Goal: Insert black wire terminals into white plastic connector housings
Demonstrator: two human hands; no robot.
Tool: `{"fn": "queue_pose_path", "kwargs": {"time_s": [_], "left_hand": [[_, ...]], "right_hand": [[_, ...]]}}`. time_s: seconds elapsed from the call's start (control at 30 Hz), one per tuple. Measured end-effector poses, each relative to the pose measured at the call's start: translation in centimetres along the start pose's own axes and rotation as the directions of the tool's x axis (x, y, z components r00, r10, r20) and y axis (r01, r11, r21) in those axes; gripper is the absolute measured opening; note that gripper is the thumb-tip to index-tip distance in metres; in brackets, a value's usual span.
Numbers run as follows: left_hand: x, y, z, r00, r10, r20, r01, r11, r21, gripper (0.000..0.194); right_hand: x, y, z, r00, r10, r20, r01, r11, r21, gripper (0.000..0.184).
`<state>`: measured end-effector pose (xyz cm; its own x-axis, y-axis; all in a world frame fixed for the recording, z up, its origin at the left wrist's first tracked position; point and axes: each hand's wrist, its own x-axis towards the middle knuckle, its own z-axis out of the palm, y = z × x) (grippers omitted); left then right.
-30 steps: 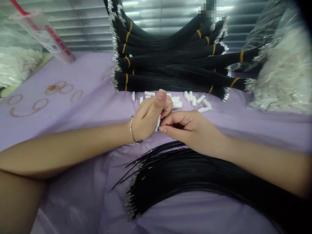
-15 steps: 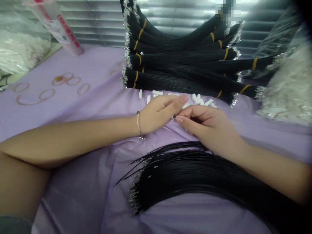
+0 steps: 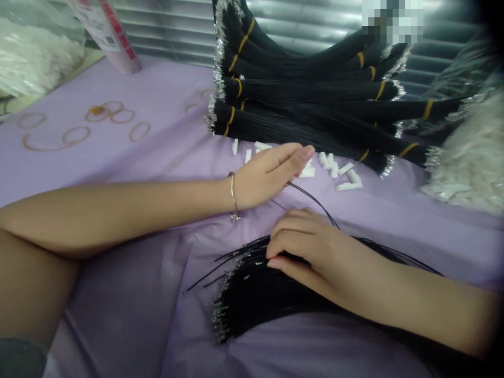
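Note:
My left hand (image 3: 271,173) lies low over the purple cloth (image 3: 165,152), fingers stretched out toward a scatter of small white connectors (image 3: 338,170). One thin black wire (image 3: 315,202) trails out from under its palm toward my right hand. My right hand (image 3: 303,247) rests on a loose fan of black wires (image 3: 252,294) with metal tips. Its fingers are curled and pressed together on the strands near the tipped ends. A bracelet sits on my left wrist.
Tied bundles of black wire with yellow bands (image 3: 315,100) are stacked at the back. A clear bag of white connectors (image 3: 468,157) lies at the right, another bag (image 3: 31,58) at the far left. Rubber bands (image 3: 74,134) and a pink-and-white tube (image 3: 114,37) lie at the back left.
My hands have come apart. The left one unrolled from a fist and reached toward the white connectors. The right one dropped back onto the loose wires. A single wire now trails from the left hand.

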<state>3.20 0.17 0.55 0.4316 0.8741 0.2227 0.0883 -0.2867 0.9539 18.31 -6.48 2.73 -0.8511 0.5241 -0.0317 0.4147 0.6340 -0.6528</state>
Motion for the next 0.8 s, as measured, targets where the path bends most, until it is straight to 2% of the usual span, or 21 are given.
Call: {"fn": "queue_pose_path", "kwargs": {"time_s": [0.13,0.3,0.43,0.53,0.67,0.8], "left_hand": [[0.0,0.0,0.1,0.999,-0.044,0.028,0.047,0.990,-0.136,0.043],[-0.2,0.2,-0.1,0.996,-0.076,0.051,0.084,0.983,-0.164,0.037],[-0.3,0.2,-0.4,0.996,-0.026,0.085,0.042,0.980,-0.194,0.035],[-0.2,0.2,-0.4,0.996,-0.018,0.088,0.043,0.956,-0.290,0.030],[-0.2,0.1,-0.2,0.993,-0.049,0.108,0.090,0.904,-0.417,0.023],[-0.3,0.1,-0.1,0.992,-0.029,0.126,0.082,0.896,-0.437,0.019]], "right_hand": [[0.0,0.2,-0.2,0.997,0.012,-0.073,-0.003,0.994,0.113,0.011],[-0.2,-0.1,-1.3,0.977,0.087,-0.196,-0.044,0.976,0.213,0.009],[-0.1,0.2,-2.3,0.922,0.165,-0.351,-0.082,0.968,0.238,0.009],[0.1,1.3,-2.7,0.866,0.224,-0.447,-0.099,0.953,0.285,0.012],[0.8,2.7,-2.5,0.831,0.277,-0.483,-0.141,0.944,0.300,0.014],[1.3,3.1,-2.1,0.809,0.316,-0.495,-0.178,0.935,0.306,0.017]]}}
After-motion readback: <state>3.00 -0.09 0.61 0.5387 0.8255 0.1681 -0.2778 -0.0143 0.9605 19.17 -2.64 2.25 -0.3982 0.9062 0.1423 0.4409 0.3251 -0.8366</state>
